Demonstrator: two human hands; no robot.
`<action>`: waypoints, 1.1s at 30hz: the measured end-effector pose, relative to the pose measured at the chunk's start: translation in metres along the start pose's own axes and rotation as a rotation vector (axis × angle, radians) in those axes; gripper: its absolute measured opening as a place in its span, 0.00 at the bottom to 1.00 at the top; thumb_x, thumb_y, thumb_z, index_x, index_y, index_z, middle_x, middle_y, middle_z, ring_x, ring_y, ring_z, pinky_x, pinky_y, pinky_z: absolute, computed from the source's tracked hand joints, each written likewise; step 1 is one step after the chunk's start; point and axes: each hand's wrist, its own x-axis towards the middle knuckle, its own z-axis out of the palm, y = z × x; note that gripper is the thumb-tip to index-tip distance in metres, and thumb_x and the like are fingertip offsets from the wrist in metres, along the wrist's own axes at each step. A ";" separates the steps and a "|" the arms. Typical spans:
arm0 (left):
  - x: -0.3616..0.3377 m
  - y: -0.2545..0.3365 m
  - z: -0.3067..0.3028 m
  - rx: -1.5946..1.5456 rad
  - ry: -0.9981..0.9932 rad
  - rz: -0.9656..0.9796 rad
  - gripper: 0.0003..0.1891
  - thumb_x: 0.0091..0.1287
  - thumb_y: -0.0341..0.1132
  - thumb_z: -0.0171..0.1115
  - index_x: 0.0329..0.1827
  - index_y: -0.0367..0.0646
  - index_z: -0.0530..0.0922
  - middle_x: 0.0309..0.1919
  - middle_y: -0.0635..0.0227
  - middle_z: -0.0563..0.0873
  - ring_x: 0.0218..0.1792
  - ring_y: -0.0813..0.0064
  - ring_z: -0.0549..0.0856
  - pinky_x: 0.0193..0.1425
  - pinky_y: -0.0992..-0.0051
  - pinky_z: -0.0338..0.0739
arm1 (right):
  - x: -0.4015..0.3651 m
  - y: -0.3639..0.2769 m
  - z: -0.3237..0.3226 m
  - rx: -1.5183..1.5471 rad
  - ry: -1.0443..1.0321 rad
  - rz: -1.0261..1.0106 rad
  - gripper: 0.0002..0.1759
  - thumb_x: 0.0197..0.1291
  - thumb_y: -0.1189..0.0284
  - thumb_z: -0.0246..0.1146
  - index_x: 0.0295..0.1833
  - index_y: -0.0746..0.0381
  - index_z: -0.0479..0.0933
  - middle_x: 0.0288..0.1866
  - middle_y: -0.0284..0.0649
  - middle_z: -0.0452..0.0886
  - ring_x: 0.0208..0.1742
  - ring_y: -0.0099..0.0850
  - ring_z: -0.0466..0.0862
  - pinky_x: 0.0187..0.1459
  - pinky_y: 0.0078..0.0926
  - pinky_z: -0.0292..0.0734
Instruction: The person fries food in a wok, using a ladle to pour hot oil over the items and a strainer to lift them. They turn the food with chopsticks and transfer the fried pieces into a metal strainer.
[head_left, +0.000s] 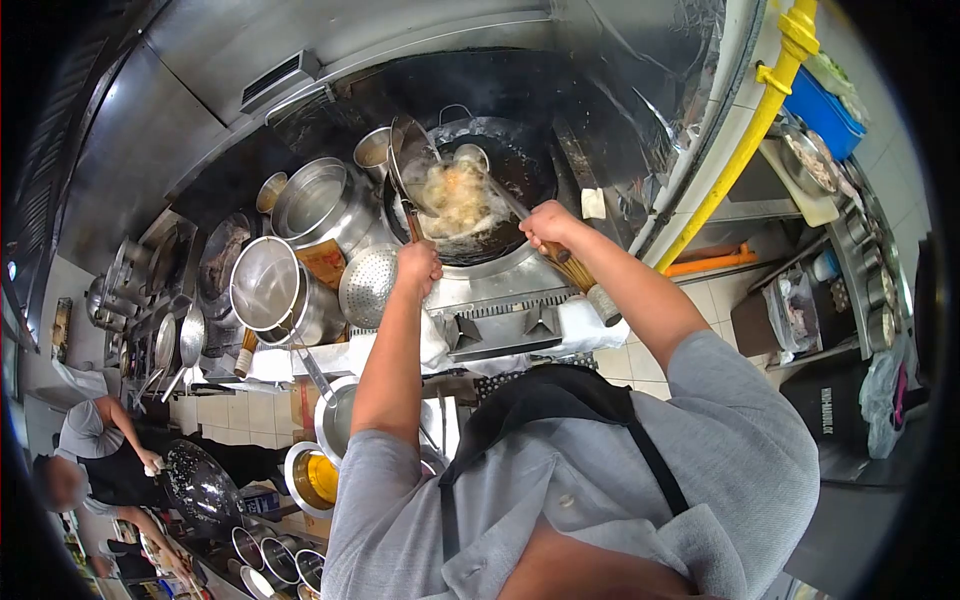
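My left hand (418, 265) is closed round the wooden handle of a strainer (403, 165), whose round bowl tilts on edge at the left side of the wok. With its fingers wrapped round the long handle, my right hand (552, 225) holds a ladle (471, 154); the ladle's bowl is over the far side of the food. Between the two tools, pale golden food (455, 197) bubbles in the oil of a large dark wok (530, 165). A perforated skimmer (371, 284) lies just left of my left hand.
Left of the wok stand a large metal pot (312, 200) and a sieve (265, 283) over another pot. A bamboo brush (572, 272) lies under my right forearm. A yellow pipe (735, 150) runs along the right. Lower left, a co-worker (100, 440) holds another wok (203, 488).
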 end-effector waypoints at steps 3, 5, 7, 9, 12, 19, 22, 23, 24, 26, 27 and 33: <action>0.000 -0.002 0.004 -0.072 -0.047 -0.018 0.04 0.60 0.26 0.50 0.30 0.45 0.65 0.18 0.72 0.66 0.12 0.80 0.64 0.12 0.76 0.55 | -0.008 -0.007 0.007 -0.049 0.015 -0.004 0.12 0.62 0.76 0.57 0.25 0.67 0.72 0.17 0.37 0.71 0.15 0.25 0.70 0.13 0.25 0.63; -0.003 -0.005 0.008 -0.057 -0.041 -0.002 0.04 0.60 0.26 0.50 0.30 0.45 0.65 0.17 0.72 0.66 0.12 0.80 0.64 0.12 0.76 0.56 | -0.007 -0.007 0.005 0.035 -0.015 0.033 0.13 0.63 0.76 0.56 0.24 0.67 0.71 0.16 0.36 0.70 0.14 0.25 0.70 0.13 0.25 0.64; -0.005 -0.004 0.012 -0.008 -0.014 0.039 0.04 0.61 0.26 0.49 0.30 0.45 0.65 0.17 0.72 0.66 0.12 0.80 0.63 0.12 0.76 0.56 | -0.005 -0.007 -0.007 0.337 -0.141 0.154 0.13 0.64 0.75 0.54 0.25 0.65 0.68 0.17 0.34 0.68 0.14 0.22 0.67 0.13 0.21 0.63; -0.002 -0.005 0.012 0.037 0.012 0.080 0.05 0.62 0.27 0.49 0.29 0.46 0.64 0.17 0.73 0.66 0.12 0.81 0.63 0.12 0.76 0.56 | -0.009 -0.007 -0.017 0.468 -0.188 0.179 0.13 0.65 0.74 0.52 0.26 0.63 0.66 0.17 0.32 0.67 0.13 0.20 0.66 0.13 0.19 0.62; -0.002 -0.007 0.009 0.134 0.074 0.119 0.04 0.62 0.27 0.48 0.30 0.45 0.64 0.17 0.72 0.67 0.12 0.80 0.64 0.12 0.76 0.57 | -0.016 -0.007 -0.027 0.630 -0.232 0.185 0.11 0.65 0.75 0.50 0.28 0.61 0.62 0.19 0.30 0.66 0.13 0.16 0.64 0.12 0.13 0.60; -0.012 -0.008 0.005 -0.122 -0.074 -0.069 0.06 0.67 0.30 0.50 0.30 0.43 0.66 0.21 0.70 0.71 0.16 0.79 0.68 0.16 0.78 0.60 | -0.019 -0.011 -0.030 0.557 -0.266 0.127 0.13 0.65 0.73 0.52 0.26 0.61 0.65 0.18 0.31 0.67 0.13 0.18 0.63 0.12 0.17 0.60; -0.018 -0.010 0.002 -0.230 -0.203 -0.158 0.06 0.68 0.30 0.49 0.32 0.40 0.69 0.24 0.69 0.74 0.20 0.78 0.71 0.20 0.79 0.65 | -0.021 -0.016 -0.016 0.264 -0.166 0.054 0.13 0.63 0.74 0.56 0.24 0.63 0.68 0.17 0.34 0.69 0.13 0.21 0.67 0.13 0.22 0.63; -0.016 -0.012 -0.001 -0.290 -0.282 -0.196 0.07 0.69 0.30 0.48 0.34 0.38 0.71 0.25 0.68 0.75 0.22 0.77 0.73 0.22 0.79 0.69 | -0.026 -0.019 -0.009 0.107 -0.119 -0.021 0.11 0.62 0.75 0.57 0.26 0.65 0.68 0.18 0.36 0.70 0.14 0.22 0.68 0.13 0.23 0.63; -0.014 -0.015 -0.002 -0.290 -0.282 -0.196 0.07 0.69 0.30 0.48 0.34 0.38 0.71 0.25 0.68 0.75 0.22 0.77 0.73 0.22 0.79 0.69 | -0.030 -0.023 -0.004 -0.051 -0.070 -0.095 0.10 0.60 0.77 0.59 0.28 0.68 0.69 0.19 0.37 0.70 0.14 0.23 0.69 0.13 0.24 0.63; -0.012 -0.019 -0.002 -0.319 -0.313 -0.225 0.07 0.68 0.29 0.49 0.40 0.33 0.73 0.28 0.66 0.79 0.26 0.74 0.78 0.29 0.77 0.78 | -0.022 -0.018 0.002 -0.133 -0.028 -0.099 0.08 0.58 0.77 0.61 0.30 0.69 0.71 0.19 0.37 0.71 0.15 0.25 0.71 0.13 0.26 0.65; -0.013 -0.020 -0.004 -0.267 -0.287 -0.190 0.09 0.67 0.26 0.49 0.45 0.29 0.72 0.33 0.62 0.80 0.31 0.69 0.81 0.39 0.72 0.83 | -0.020 -0.015 0.004 -0.259 0.002 -0.153 0.08 0.58 0.76 0.61 0.32 0.71 0.72 0.20 0.39 0.72 0.15 0.26 0.72 0.15 0.27 0.67; -0.023 0.009 -0.007 -0.229 -0.192 -0.431 0.09 0.64 0.25 0.46 0.45 0.29 0.70 0.36 0.56 0.80 0.34 0.66 0.82 0.43 0.68 0.84 | -0.020 0.002 0.020 -0.796 0.158 -0.345 0.17 0.49 0.71 0.59 0.41 0.73 0.78 0.41 0.61 0.81 0.46 0.52 0.81 0.50 0.39 0.75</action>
